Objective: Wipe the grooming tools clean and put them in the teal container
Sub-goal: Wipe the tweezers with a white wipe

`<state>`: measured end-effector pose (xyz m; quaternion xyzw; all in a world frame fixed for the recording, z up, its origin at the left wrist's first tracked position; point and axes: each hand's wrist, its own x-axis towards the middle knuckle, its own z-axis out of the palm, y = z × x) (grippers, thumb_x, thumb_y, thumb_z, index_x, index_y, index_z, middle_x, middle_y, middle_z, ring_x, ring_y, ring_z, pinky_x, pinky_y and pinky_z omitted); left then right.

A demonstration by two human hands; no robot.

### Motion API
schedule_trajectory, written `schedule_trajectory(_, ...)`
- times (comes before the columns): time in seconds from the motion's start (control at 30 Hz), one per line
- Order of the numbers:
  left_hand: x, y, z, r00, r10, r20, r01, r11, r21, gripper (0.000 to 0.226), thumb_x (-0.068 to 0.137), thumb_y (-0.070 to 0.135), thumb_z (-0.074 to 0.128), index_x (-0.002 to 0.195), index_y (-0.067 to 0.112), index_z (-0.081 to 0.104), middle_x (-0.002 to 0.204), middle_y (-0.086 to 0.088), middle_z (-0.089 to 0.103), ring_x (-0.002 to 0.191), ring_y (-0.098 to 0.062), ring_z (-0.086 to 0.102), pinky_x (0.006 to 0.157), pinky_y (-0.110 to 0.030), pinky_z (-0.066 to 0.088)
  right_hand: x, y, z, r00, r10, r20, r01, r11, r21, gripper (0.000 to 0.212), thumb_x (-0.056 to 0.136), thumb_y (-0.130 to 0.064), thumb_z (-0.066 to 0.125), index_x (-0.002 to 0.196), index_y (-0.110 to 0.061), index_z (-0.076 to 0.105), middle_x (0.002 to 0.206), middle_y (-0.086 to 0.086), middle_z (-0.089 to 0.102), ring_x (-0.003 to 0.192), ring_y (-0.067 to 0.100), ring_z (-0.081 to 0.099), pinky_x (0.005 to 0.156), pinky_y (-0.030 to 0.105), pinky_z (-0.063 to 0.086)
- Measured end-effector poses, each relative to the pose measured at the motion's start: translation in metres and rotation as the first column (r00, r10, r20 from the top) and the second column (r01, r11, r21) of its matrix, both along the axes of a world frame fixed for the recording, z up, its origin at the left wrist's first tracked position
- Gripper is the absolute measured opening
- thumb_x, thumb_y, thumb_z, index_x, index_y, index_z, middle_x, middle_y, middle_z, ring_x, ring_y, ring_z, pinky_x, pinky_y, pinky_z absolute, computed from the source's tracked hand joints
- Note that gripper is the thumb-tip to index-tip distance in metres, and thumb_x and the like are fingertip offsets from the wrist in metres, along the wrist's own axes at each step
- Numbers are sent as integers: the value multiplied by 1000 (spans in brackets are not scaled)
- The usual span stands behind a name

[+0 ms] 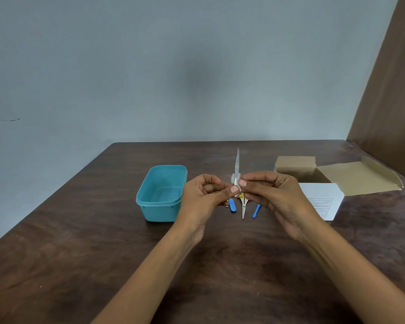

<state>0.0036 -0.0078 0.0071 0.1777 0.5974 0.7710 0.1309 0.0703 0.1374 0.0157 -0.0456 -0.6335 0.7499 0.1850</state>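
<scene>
While both hands hover above the dark wooden table (pixel 80 242), the left hand (pixel 200 195) and right hand (pixel 270 195) pinch a slim metal nail file (pixel 237 164) between curled thumbs and fingertips, its blade pointing away. A small white pad (pixel 233 178) touches it. The teal container (pixel 161 194) sits open just left; tweezers (pixel 244 206) lie below.

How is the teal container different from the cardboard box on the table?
The teal container is smooth plastic with rounded corners; the cardboard box is brown and angular. The container stands left of the hands, the box to their right. The container has no lid on, while the box's flap lies folded open. Both rest on the table.
</scene>
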Motion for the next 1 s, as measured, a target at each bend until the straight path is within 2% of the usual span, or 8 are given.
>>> schedule_trajectory(0.23, 1, 1, -5, 972, 59, -226, -95, 984, -151, 28, 68, 1, 81, 85, 9, 60, 79, -10, 74, 70, -13, 72, 56, -19, 53, -2, -5, -4, 996, -82, 28, 79, 992, 95, 33, 56, -22, 83, 83, -11, 68, 85, 9, 76, 83, 24, 72, 76, 32, 59)
schedule_trajectory(0.43, 3, 4, -5, 938, 48, -342, -147, 952, -270, 20, 77, 3, 73, 96, 12, 70, 85, -3, 75, 79, -11, 71, 70, -29, 60, -3, -2, -2, 975, -222, -28, 218, 916, 336, 35, 65, -9, 84, 85, -9, 55, 71, 7, 75, 67, 19, 73, 69, 34, 60)
schedule_trajectory(0.5, 5, 7, -6, 935, 71, -349, -168, 952, -256, 16, 80, 16, 73, 96, 17, 73, 87, 2, 75, 83, -8, 71, 74, -31, 60, -3, -3, -2, 974, -223, -40, 221, 896, 386, 36, 65, -8, 83, 83, -12, 53, 68, 3, 74, 65, 16, 72, 65, 33, 60)
schedule_trajectory(0.6, 8, 7, -7, 936, 71, -345, -155, 962, -223, 19, 77, 30, 75, 93, 20, 74, 84, 4, 76, 82, -6, 71, 76, -29, 59, -2, -7, -5, 971, -228, -72, 234, 845, 480, 35, 65, -9, 83, 81, -17, 53, 60, -4, 72, 61, 8, 71, 59, 23, 58)
schedule_trajectory(0.73, 8, 7, -8, 932, 101, -348, -176, 966, -189, 7, 82, 18, 71, 86, 14, 76, 78, -3, 76, 78, -15, 72, 78, -38, 59, -3, -11, -8, 966, -245, -82, 247, 784, 570, 34, 66, -14, 83, 80, -17, 53, 63, -2, 73, 61, 6, 70, 62, 28, 58)
schedule_trajectory(0.8, 6, 7, -7, 939, 132, -317, -188, 970, -154, 5, 82, 15, 71, 82, 15, 76, 74, -5, 76, 74, -18, 73, 74, -40, 60, -3, -13, -8, 971, -232, -50, 217, 783, 583, 35, 65, -14, 84, 79, -15, 53, 61, -3, 72, 58, 6, 70, 54, 25, 55)
schedule_trajectory(0.9, 5, 5, -5, 951, 147, -272, -185, 975, -122, 3, 80, 16, 73, 80, 17, 75, 74, -5, 76, 73, -19, 73, 70, -36, 60, -3, -15, -10, 976, -216, -39, 200, 803, 561, 34, 65, -10, 84, 78, -12, 53, 55, -8, 70, 52, 6, 68, 41, 17, 47)
schedule_trajectory(1.0, 6, 5, -6, 957, 125, -260, -163, 978, -130, 5, 79, 16, 73, 82, 13, 76, 74, -4, 76, 72, -16, 73, 65, -27, 59, -2, -16, -10, 958, -267, -100, 277, 786, 553, 32, 66, -12, 83, 77, -16, 53, 56, -6, 69, 53, 5, 68, 43, 17, 50)
